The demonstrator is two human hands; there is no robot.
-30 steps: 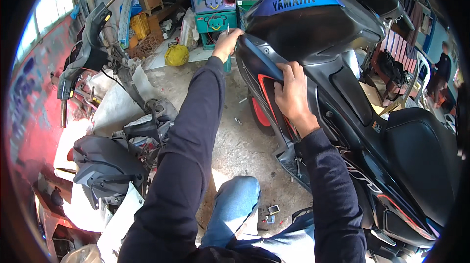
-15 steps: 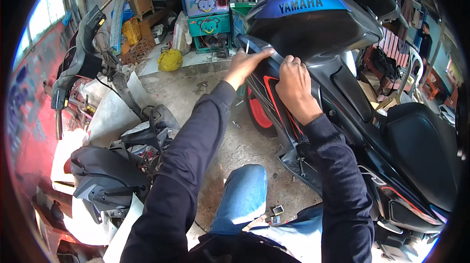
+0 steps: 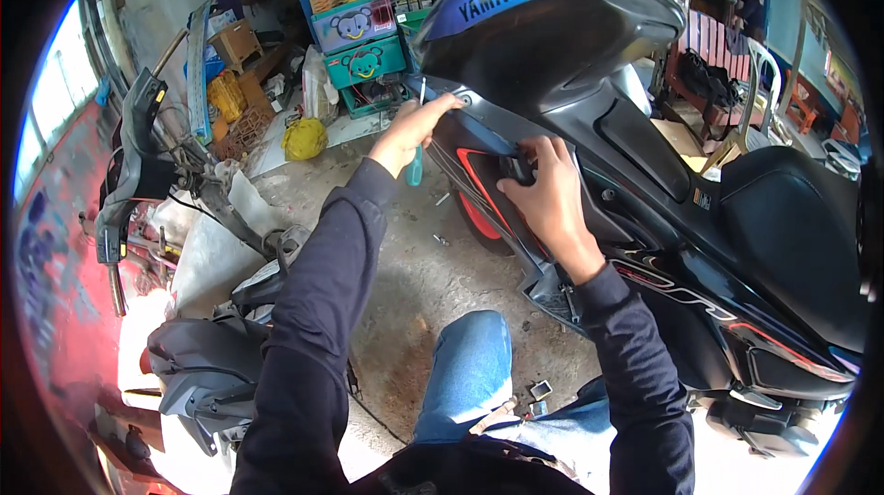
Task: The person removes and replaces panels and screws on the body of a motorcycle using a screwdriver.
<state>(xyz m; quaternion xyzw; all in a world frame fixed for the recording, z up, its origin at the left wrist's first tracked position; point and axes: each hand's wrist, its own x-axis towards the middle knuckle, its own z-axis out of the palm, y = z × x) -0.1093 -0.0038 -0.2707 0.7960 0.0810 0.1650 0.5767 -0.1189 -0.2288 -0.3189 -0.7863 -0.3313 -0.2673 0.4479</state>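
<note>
A motorcycle point(image 3: 516, 62) with a blue-and-black front body stands at the right. My left hand point(image 3: 410, 136) is closed around a screwdriver point(image 3: 414, 166) with a teal handle, its thin shaft pointing up. One extended digit of that hand presses the dark side panel point(image 3: 488, 131) near a round fastener. Farther back along the panel, my right hand point(image 3: 557, 205) grips a black plastic piece point(image 3: 523, 169) between thumb and fingers. Whether this piece is part of the panel's edge or separate, I cannot tell. Red trim runs just below it.
A partly stripped scooter point(image 3: 138, 163) and dark body parts point(image 3: 207, 352) occupy the left side. Behind stand teal drawers point(image 3: 364, 62) and a yellow bag point(image 3: 305, 139). A small box point(image 3: 540, 390) lies near my knee. Another person point(image 3: 750, 2) is at the far right.
My right hand has moved down and back along the panel, and a black piece now shows in its grip. My left hand stays at the panel's front, the screwdriver's handle now visible. The view has shifted.
</note>
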